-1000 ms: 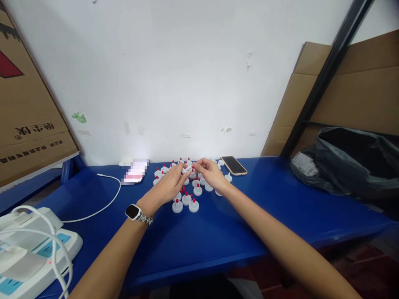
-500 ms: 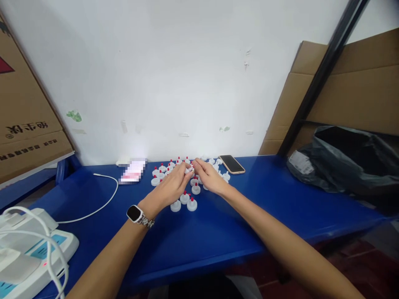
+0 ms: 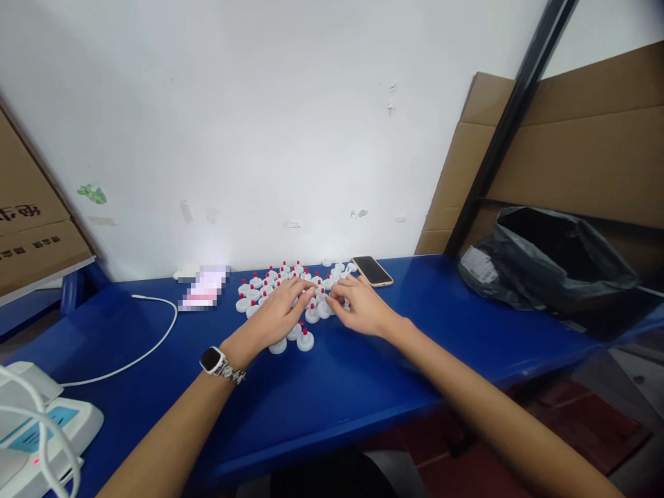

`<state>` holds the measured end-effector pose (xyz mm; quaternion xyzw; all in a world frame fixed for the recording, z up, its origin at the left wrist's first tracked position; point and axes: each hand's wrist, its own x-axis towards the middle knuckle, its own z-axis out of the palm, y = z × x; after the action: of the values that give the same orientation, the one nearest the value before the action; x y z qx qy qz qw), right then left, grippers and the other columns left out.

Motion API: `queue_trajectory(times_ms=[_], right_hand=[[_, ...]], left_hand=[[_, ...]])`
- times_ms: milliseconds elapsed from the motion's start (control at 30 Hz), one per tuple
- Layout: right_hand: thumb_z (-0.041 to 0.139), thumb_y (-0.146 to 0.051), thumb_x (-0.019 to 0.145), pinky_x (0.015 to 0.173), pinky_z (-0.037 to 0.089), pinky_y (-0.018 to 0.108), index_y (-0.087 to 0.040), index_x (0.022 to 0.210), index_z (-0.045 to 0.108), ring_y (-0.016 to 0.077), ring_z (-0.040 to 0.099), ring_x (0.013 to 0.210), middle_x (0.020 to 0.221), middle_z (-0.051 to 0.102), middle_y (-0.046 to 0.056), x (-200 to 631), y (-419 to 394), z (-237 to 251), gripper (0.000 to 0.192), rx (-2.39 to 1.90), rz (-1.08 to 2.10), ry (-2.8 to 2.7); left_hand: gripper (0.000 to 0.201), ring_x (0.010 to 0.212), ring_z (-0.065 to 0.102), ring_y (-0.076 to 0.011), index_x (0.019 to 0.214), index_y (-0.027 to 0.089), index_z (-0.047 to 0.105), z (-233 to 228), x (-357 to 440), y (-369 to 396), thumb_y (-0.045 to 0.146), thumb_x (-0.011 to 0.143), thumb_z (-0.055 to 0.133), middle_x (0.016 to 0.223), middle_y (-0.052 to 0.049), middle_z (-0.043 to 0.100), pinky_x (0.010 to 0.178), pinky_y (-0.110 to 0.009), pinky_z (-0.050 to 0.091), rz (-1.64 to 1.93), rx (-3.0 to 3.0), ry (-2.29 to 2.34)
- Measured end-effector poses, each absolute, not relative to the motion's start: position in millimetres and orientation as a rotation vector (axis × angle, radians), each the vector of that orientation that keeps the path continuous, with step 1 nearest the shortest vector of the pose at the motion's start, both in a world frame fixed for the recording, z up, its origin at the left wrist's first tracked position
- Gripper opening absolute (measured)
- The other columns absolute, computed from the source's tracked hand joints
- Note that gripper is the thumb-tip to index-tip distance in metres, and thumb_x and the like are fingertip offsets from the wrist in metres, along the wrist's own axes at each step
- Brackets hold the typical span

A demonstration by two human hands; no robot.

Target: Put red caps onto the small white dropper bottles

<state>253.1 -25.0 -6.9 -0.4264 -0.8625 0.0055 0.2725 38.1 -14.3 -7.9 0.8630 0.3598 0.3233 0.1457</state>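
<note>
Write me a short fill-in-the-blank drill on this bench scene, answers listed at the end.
1. The white caps have ____ tips.
2. The watch sits on the ____ wrist.
3. The table is ____ in colour.
4. The phone lies beyond the ____ hand.

Missing words: red; left; blue; right

Both forearms reach forward and converge, bare from the elbow down. The left hand (image 3: 277,315) lies palm down, fingers stretched forward and slightly spread, its fingertips pointing toward the right hand. A watch (image 3: 211,360) sits on the left wrist, face up. The right hand (image 3: 363,310) is also palm down, knuckles raised a little, its fingers curled inward toward the left fingertips. The 2 hands are just beside each other, fingertips nearly meeting. Whether either hand pinches anything is too small to tell.
</note>
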Motion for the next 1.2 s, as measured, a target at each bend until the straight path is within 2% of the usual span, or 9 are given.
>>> queue_trajectory(times_ms=[200,300,367,467,667,800,867,1067,1200], right_hand=[[0.052,-0.038,0.093,0.082,0.029,0.035,-0.019,0.081,0.059,0.0197,0.053,0.083,0.080,0.063,0.004,263.3,-30.1,-9.0,0.023,-1.179,-0.022,-2.430],[0.051,-0.031,0.091,0.081,0.031,0.034,-0.020,0.088,0.059,0.0192,0.054,0.081,0.078,0.063,0.002,277.9,-28.1,-7.1,0.015,-1.263,0.047,-2.270],[0.048,-0.021,0.088,0.079,0.032,0.033,-0.020,0.092,0.059,0.0189,0.054,0.079,0.075,0.063,0.001,291.6,-27.7,-8.5,0.012,-1.332,0.086,-2.166],[0.045,-0.015,0.085,0.071,0.035,0.030,-0.020,0.096,0.058,0.0178,0.055,0.075,0.074,0.062,0.001,309.2,-28.2,-15.6,0.018,-1.415,0.165,-2.047],[0.055,-0.022,0.084,0.062,0.035,0.026,-0.020,0.106,0.059,0.0148,0.057,0.066,0.074,0.065,-0.001,318.2,-15.6,-31.7,0.022,-1.473,0.224,-2.005],[0.056,-0.025,0.086,0.061,0.038,0.026,-0.018,0.089,0.063,0.0144,0.057,0.064,0.074,0.066,0.001,314.4,-2.7,-33.9,0.010,-1.374,0.345,-1.984],[0.055,-0.026,0.086,0.060,0.040,0.027,-0.018,0.083,0.062,0.0141,0.057,0.062,0.072,0.066,0.002,310.2,-2.2,-29.7,0.011,-1.305,0.414,-1.900],[0.062,-0.038,0.084,0.067,0.048,0.029,-0.019,0.084,0.060,0.0160,0.062,0.071,0.077,0.068,0.003,278.5,-10.3,-6.1,0.019,-0.968,0.748,-1.626],[0.059,-0.041,0.085,0.066,0.047,0.028,-0.019,0.087,0.060,0.0152,0.062,0.069,0.077,0.069,0.003,250.5,0.8,1.0,0.022,-0.896,0.861,-1.655]], left_hand=[[0.040,0.104,0.056,-0.0232,0.103,0.021,0.062,-10.0,36.0,-9.9,0.046,0.102,0.030,0.105,-0.007,0.062,0.098,-0.042,0.044,0.882,2.544,1.068],[0.040,0.102,0.056,-0.0230,0.102,0.021,0.063,-11.1,37.0,-9.4,0.044,0.102,0.030,0.104,-0.007,0.062,0.097,-0.042,0.044,0.873,2.562,1.070],[0.039,0.102,0.056,-0.0234,0.101,0.021,0.063,-11.4,38.9,-9.0,0.042,0.102,0.031,0.104,-0.008,0.062,0.096,-0.042,0.045,0.874,2.567,1.075],[0.037,0.103,0.056,-0.0239,0.098,0.021,0.063,-10.8,44.3,-7.2,0.040,0.102,0.032,0.104,-0.008,0.062,0.096,-0.042,0.044,0.890,2.577,1.048],[0.034,0.099,0.055,-0.0243,0.100,0.021,0.063,-2.6,62.4,0.9,0.039,0.101,0.035,0.101,-0.008,0.061,0.091,-0.042,0.045,0.851,2.665,1.035],[0.036,0.097,0.057,-0.0249,0.101,0.021,0.064,6.8,74.4,4.2,0.042,0.100,0.034,0.100,-0.008,0.062,0.087,-0.042,0.047,0.826,2.702,1.056],[0.036,0.099,0.057,-0.0253,0.102,0.021,0.064,10.6,78.4,3.9,0.044,0.100,0.036,0.103,-0.008,0.062,0.088,-0.042,0.047,0.836,2.685,1.074],[0.043,0.108,0.058,-0.0264,0.124,0.024,0.056,14.6,73.6,-1.4,0.053,0.093,0.049,0.122,-0.009,0.062,0.094,-0.043,0.047,0.919,2.607,1.044],[0.040,0.091,0.063,-0.0228,0.123,0.024,0.055,7.6,48.9,-0.9,0.052,0.095,0.045,0.113,-0.007,0.066,0.080,-0.037,0.051,0.912,2.511,1.081]])
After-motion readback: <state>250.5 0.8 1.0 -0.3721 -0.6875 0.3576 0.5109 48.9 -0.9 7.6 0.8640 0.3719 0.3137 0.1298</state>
